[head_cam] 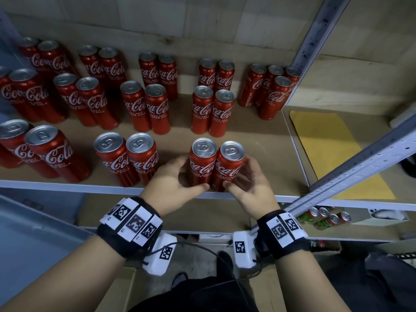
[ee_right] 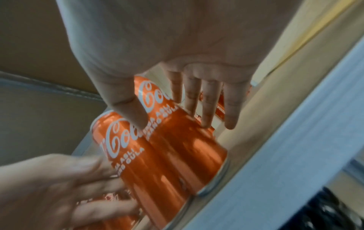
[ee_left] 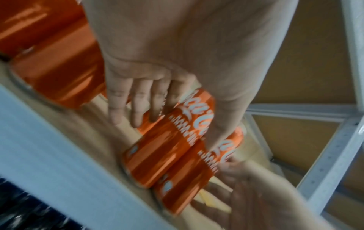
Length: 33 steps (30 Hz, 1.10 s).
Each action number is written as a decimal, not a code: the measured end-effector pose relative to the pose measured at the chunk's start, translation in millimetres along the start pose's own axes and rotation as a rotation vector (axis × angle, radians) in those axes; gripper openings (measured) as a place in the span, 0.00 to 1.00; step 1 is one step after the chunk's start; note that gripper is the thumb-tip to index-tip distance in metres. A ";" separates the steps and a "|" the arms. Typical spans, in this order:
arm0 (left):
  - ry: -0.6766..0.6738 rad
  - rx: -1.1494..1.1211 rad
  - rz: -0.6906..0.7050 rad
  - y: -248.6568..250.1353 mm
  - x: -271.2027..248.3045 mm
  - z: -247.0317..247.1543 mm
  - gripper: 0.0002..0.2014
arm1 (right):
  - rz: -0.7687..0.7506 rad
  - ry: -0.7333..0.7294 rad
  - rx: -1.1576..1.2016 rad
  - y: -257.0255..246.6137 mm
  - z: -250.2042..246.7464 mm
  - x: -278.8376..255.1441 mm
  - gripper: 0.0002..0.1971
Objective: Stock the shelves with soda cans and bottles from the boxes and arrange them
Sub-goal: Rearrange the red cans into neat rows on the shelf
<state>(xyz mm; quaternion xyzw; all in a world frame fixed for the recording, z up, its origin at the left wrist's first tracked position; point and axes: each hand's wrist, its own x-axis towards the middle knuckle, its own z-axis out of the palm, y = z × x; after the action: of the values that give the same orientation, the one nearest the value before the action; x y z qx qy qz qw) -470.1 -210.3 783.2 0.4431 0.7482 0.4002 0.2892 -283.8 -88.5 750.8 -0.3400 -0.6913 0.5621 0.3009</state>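
Two slim glossy red Coca-Cola cans [head_cam: 215, 163], silver tops, upright, touching, on matte fibreboard shelf [head_cam: 258, 140]; left hand [head_cam: 173, 185] and right hand [head_cam: 249, 183] spread, fingers relaxed, flanking them.

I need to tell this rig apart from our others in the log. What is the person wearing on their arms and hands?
Both forearms are bare, no sleeves or gloves. Each wrist carries a black strap lined with white square blocks printed with black coded markers. A white boxy unit with its own marker hangs under each wrist, and thin black cables run from them.
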 end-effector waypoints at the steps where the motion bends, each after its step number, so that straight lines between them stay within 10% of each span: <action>1: -0.024 0.085 -0.013 5.9 -5.3 -6.6 0.33 | -0.010 0.012 -0.047 -4.9 -5.2 -1.8 0.39; 18: -0.258 0.683 0.019 145.4 -22.6 -121.0 0.34 | 0.117 -0.150 -0.985 -109.3 -76.9 19.5 0.43; 33: -0.323 0.957 0.080 232.8 99.8 -62.4 0.28 | 0.146 -0.068 -1.214 -184.8 -111.2 86.9 0.33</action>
<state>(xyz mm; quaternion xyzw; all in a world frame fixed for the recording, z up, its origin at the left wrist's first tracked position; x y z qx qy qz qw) -462.7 -75.5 1006.5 0.6106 0.7760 -0.0502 0.1501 -270.5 20.1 956.0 -0.4791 -0.8723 0.0974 -0.0082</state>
